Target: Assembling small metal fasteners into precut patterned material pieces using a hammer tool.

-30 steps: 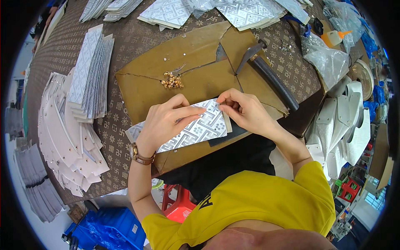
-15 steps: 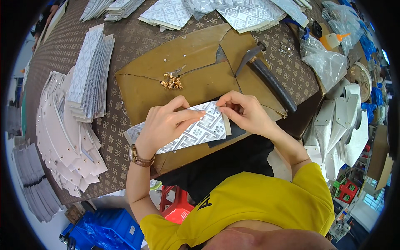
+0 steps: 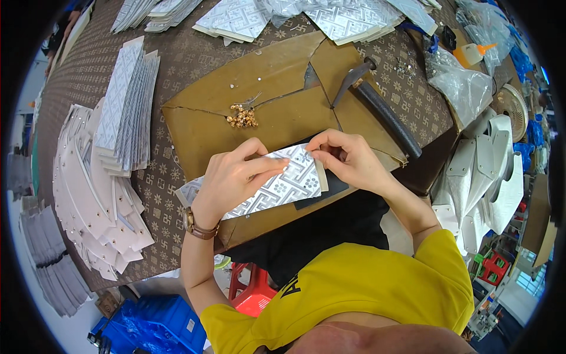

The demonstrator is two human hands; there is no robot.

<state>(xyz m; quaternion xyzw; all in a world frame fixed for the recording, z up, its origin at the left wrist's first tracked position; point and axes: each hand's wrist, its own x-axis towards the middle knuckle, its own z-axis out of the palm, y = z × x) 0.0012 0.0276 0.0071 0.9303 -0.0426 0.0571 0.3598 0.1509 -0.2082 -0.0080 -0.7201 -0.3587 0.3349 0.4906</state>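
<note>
A grey-and-white patterned panel (image 3: 280,186) with a cream underside lies slantwise over the near edge of a brown-covered work board. My left hand (image 3: 233,177), with a watch at the wrist, lies across its middle. The fingers there are bent, with thumb and forefinger holding the panel down. At the panel's far right corner my right hand (image 3: 345,156) is closed in a pinch; any small part between the fingertips is hidden. A dark flat pad (image 3: 324,194) shows under the panel's right end. Beyond my hands sits a small heap of gold-coloured studs (image 3: 242,117).
A hammer (image 3: 383,115) rests at the board's (image 3: 283,68) right. Left stand stacked patterned panels (image 3: 121,106) and studded pale pieces (image 3: 94,194). More patterned panels (image 3: 354,20) lie at the back. White pieces (image 3: 474,177), a glue bottle (image 3: 471,54) and plastic bags (image 3: 460,82) are right.
Both hands keep practically the same hold on the panel. The whole view has shifted very slightly; nothing else has visibly moved.
</note>
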